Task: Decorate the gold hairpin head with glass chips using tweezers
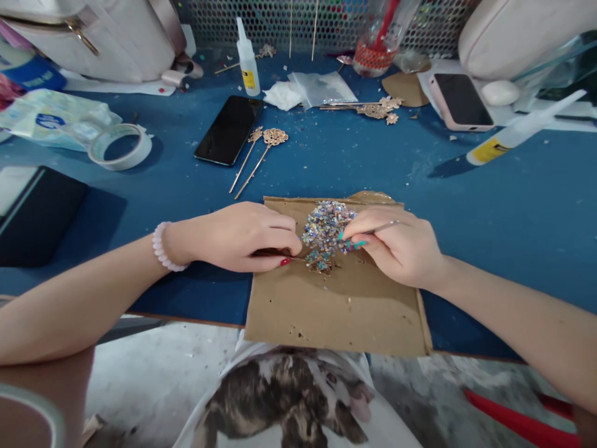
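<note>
My left hand [254, 239], with a beaded bracelet on its wrist, is closed on the stem of a metal hair stick. The ornate head of the hair stick [319, 262] is partly covered with blue-green stones and sits over a sheet of cardboard [336, 317]. My right hand [396, 246] pinches a pair of thin metal tweezers [383, 228], whose tips are hidden by the fingers. Just beyond the ornament lies a pile of small glittering rhinestones [326, 221], and my right fingertips are at its right edge.
Two gold hair sticks [267, 146] lie beside a black phone [228, 130]. Glue bottles stand at the back [248, 65] and right [522, 130]. More hair sticks [377, 109] lie near a plastic bag [321, 88]. A tape roll [119, 148] and a dark box [37, 218] are left.
</note>
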The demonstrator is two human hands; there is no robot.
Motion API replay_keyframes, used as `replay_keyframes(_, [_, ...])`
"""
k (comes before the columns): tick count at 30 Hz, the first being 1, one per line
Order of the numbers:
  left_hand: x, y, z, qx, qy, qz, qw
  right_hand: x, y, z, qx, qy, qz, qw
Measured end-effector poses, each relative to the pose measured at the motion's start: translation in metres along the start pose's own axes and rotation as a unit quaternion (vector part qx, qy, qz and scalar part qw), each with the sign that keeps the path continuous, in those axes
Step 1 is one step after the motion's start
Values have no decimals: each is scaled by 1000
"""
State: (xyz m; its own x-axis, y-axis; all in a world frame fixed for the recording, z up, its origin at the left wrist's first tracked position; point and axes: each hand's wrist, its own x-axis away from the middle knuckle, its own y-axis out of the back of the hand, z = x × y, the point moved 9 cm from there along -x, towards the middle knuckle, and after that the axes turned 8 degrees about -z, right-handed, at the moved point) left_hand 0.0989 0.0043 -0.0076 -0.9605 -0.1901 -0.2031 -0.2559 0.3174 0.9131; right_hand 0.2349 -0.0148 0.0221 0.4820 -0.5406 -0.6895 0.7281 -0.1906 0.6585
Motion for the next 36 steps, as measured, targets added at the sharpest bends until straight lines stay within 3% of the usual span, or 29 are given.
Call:
replay_keyframes(13, [-1,-1,0,-7,0,4,1000,-2,-4,-16,12,-57,53,997])
replay_keyframes(24, [-1,-1,0,-12,1,1,1000,-2,-12,-14,0,-65,74,995])
replay_keyframes(36, [-1,-1,2,-4,2,2,1000,0,-3,-20,3,-78,21,997])
